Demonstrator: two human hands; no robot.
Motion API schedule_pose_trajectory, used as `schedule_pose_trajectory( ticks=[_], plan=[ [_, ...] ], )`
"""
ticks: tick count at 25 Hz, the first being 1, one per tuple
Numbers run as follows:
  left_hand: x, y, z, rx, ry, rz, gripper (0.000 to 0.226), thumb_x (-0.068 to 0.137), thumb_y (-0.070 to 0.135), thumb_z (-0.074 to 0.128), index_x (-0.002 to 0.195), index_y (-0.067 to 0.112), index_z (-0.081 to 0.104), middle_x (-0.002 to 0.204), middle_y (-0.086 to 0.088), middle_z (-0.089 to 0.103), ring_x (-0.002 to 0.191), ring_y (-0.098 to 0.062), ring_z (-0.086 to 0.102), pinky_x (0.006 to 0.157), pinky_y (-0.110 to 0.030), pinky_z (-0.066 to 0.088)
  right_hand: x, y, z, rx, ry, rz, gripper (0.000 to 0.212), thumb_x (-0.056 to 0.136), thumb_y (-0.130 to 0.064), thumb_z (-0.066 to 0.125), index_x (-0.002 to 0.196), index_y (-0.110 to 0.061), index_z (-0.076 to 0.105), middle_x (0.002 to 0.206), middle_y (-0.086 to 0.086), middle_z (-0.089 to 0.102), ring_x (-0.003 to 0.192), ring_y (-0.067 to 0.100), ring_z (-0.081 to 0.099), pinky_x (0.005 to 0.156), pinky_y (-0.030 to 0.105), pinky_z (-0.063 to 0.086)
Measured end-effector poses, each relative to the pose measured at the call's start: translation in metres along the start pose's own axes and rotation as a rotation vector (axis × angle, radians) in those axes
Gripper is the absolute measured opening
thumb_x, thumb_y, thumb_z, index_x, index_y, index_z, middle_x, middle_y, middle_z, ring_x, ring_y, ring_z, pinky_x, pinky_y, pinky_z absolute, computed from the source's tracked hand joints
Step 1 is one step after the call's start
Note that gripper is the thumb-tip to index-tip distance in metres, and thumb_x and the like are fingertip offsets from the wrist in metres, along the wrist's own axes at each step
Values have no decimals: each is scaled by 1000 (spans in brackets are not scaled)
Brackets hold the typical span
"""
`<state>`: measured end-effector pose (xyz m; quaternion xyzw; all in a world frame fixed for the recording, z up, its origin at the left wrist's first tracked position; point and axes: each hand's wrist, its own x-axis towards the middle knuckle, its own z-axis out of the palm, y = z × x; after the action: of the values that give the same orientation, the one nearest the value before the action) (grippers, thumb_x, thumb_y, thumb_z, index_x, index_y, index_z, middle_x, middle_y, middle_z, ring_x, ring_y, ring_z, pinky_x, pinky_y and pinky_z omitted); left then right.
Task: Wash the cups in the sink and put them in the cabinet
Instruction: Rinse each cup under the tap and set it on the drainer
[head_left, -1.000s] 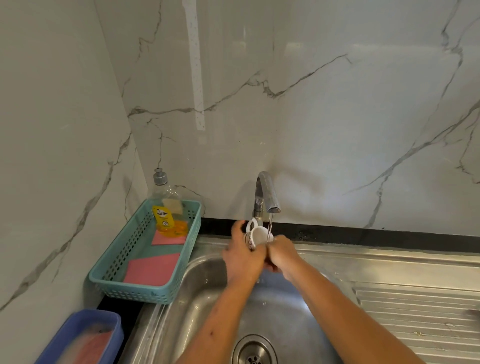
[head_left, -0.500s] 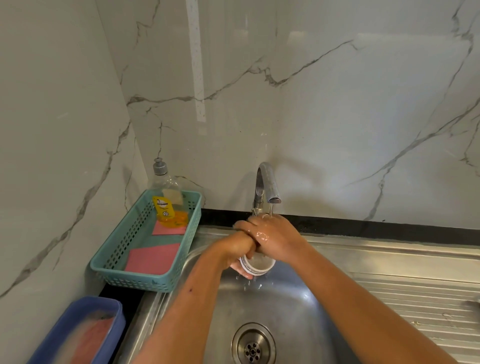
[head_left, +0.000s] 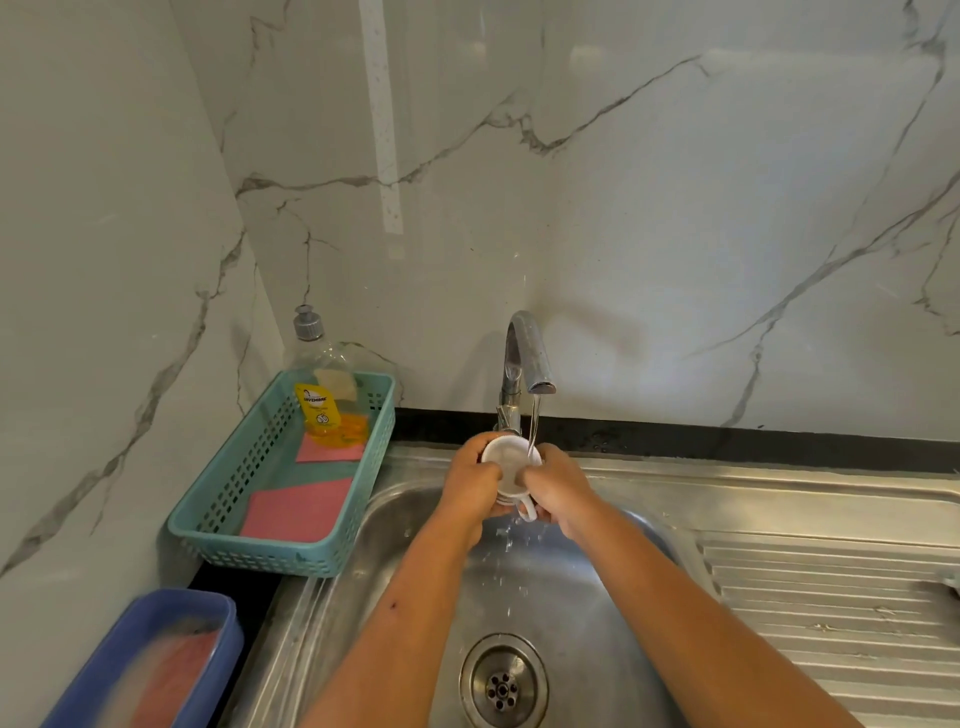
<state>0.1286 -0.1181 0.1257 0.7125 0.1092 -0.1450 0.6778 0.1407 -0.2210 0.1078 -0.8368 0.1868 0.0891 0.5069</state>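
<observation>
One white cup (head_left: 510, 457) is held under the faucet (head_left: 524, 353), in its stream, near the back edge of the sink (head_left: 519, 587). Its wall is mostly hidden (rim and handle show) by the left hand (head_left: 470, 486) and right hand (head_left: 560, 486), both curled around it. Beside the sink, one teal basket (head_left: 260, 558) holds two pink cloths (head_left: 296, 512).

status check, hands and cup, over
Hands: left hand and right hand both grip the cup. Cup under the running tap, over the sink. Nothing in the way.

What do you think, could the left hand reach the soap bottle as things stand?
Probably yes: nothing stands between the left hand and the soap bottle, though that hand holds the cup.
</observation>
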Motion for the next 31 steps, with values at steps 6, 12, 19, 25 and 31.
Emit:
schedule_pose_trajectory(
  ticks=[6,12,19,25,31],
  plan=[
    [10,-8,-3,4,12,-63,32,96,7,37,109,24,60,111,-7,63,99,-27,61,75,-41,59,-11,9,-4,-659,358,-884,20,89,-17,53,109,-13,57,104,6,56,89,27,57,63,34,51],
    [16,-4,-17,156,-33,113,32,90,1,47,101,22,68,108,-3,65,101,-23,60,75,-36,56,-3,40,-23,-1055,102,-1370,40,91,-51,44,118,-26,60,123,-6,61,113,17,55,90,35,45],
    [18,10,-16,674,-195,301,35,88,-3,51,108,20,69,110,1,65,102,-15,58,80,-24,45,10,40,-17,-1293,174,-1423,47,62,-14,82,106,-23,68,109,-1,70,104,21,65,88,38,54],
    [12,-17,-18,83,-35,300,23,85,10,66,106,19,66,107,5,66,100,-11,62,75,-15,48,-5,42,-5,-1026,348,-1117,32,62,-31,83,86,-14,70,70,0,70,62,18,67,58,27,54],
    [6,-24,-4,-99,-141,236,14,94,27,56,97,15,61,90,-3,64,83,-16,62,67,-25,50,-33,26,1,369,-7,-389,10,89,-11,62,86,-20,65,75,-5,67,73,12,65,65,22,51]
  ],
)
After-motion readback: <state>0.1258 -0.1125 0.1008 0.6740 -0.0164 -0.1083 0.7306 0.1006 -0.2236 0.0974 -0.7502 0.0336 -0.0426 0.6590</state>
